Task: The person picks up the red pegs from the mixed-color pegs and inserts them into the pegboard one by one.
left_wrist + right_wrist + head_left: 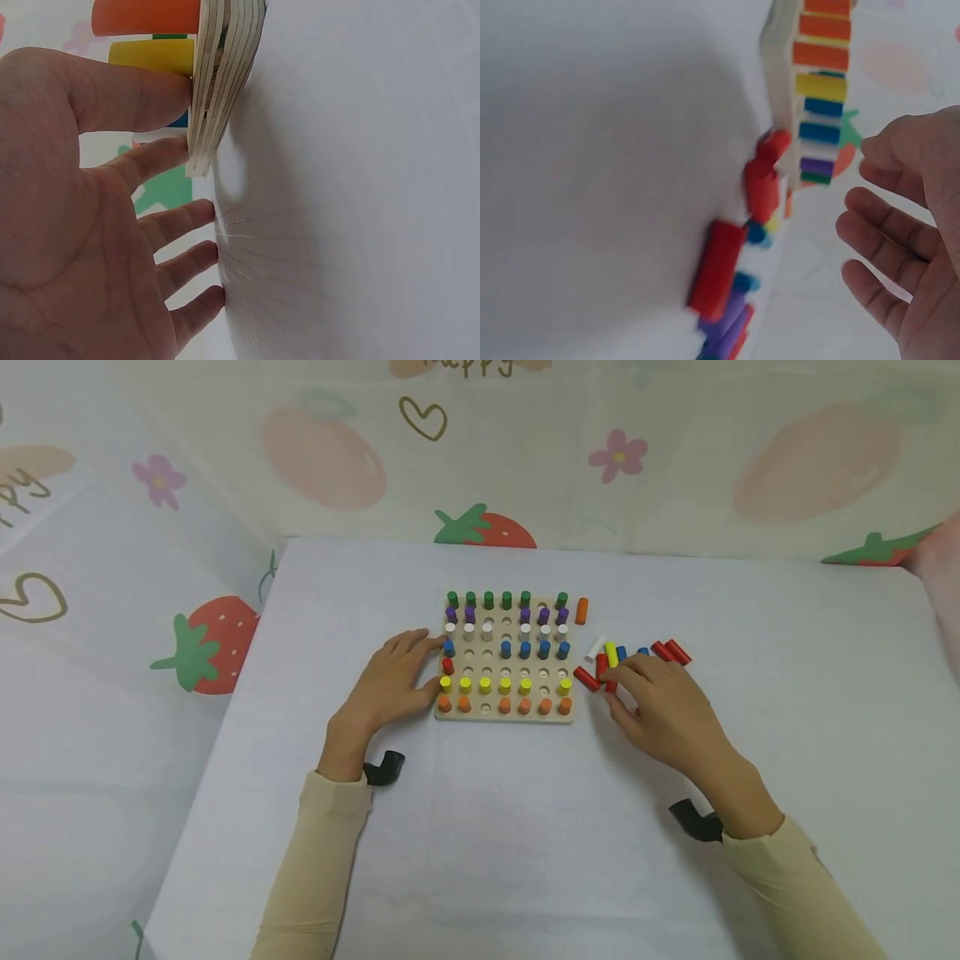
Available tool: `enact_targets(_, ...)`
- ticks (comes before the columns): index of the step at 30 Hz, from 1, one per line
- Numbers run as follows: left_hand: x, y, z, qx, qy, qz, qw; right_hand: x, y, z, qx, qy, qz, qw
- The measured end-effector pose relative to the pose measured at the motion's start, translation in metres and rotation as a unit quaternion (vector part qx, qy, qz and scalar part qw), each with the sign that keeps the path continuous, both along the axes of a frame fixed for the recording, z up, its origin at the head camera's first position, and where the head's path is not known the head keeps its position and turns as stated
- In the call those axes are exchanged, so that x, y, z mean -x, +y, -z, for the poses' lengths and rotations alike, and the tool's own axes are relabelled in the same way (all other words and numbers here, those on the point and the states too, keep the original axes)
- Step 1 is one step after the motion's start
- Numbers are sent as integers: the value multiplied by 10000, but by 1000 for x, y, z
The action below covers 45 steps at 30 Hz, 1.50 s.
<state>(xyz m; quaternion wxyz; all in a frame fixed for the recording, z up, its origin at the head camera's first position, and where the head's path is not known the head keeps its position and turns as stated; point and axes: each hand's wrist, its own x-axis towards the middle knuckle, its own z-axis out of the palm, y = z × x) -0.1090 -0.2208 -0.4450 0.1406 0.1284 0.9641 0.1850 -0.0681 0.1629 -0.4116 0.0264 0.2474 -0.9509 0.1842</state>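
A wooden pegboard point(498, 720) lies on the table with rows of coloured pegs standing in it: green, purple, white, blue, red, yellow and orange from back to front. Several of its holes hold no peg. With thumb and index finger, my left hand point(393, 681) touches the board's left edge, its other fingertips resting on the table in the left wrist view. Beside the board, my right hand point(667, 714) hovers over loose pegs, fingers loosely bent and nothing between them in the right wrist view. A red peg point(717, 270) lies below that hand.
Loose red, blue, yellow, purple and white pegs, among them a white peg point(595, 649), lie right of the board. One orange peg point(582, 611) stands apart near the board's back right corner. A patterned cloth point(525, 460) hangs behind the white table point(525, 860).
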Motion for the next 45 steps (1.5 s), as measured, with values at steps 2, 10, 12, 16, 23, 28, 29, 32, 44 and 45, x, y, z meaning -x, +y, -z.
enact_targets(2, 0, 0, 0, -14, -2, -16, 10000, -3, 8, 3, -35, -68, 101, 9999)
enact_targets(10, -1, 1, -2, -47, -23, -25, 10000, -14, 31, 15, -309, -455, 503, 9972)
enact_targets(12, -1, 1, -2, -33, -36, -20, 10000, -17, 37, 18, -340, -453, 538, 9969)
enact_targets(16, -1, 1, -2, -32, -37, -14, 10000, -20, 47, 23, -382, -453, 597, 9965)
enact_targets(23, 0, 3, -3, -50, -59, -38, 10000, -22, 59, 32, -312, -192, 700, 9969)
enact_targets(28, -1, 2, -4, -31, -85, -34, 10000, -24, 63, 35, -318, -197, 792, 9962)
enact_targets(29, -1, 2, -4, -29, -84, -39, 10000, -24, 63, 35, -329, -213, 802, 9960)
enact_targets(32, -1, 1, -4, -12, -77, -49, 10000, -24, 64, 35, -381, -318, 841, 9952)
enact_targets(44, -1, 1, -2, -5, -87, -32, 10000, -27, 68, 34, -419, -366, 844, 9949)
enact_targets(45, -1, 1, -2, -9, -98, -32, 9999, -28, 68, 34, -412, -386, 848, 9948)
